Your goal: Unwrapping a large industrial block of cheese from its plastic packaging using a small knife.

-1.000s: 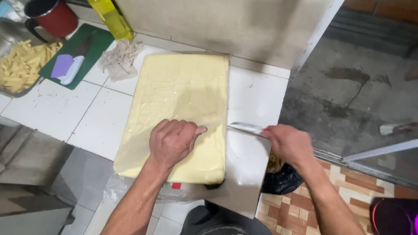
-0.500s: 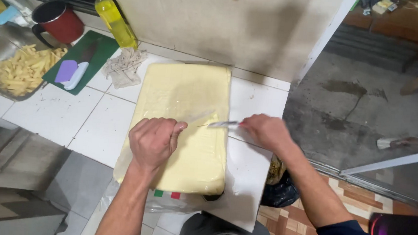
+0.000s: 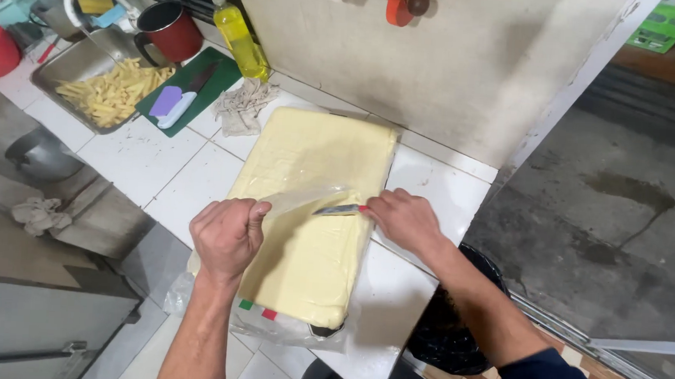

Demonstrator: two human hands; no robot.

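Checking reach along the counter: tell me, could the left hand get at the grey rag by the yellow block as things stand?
Probably yes: the left hand pinches clear wrap, and only bare white tile lies between it and the rag.

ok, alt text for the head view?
The left hand pulls clear plastic wrap up off a big pale-yellow block on a white tiled counter, while the right hand holds a small knife against it.

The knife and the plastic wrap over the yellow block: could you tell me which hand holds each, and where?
The right hand holds the knife by its handle; the left hand pinches a lifted flap of the clear wrap.
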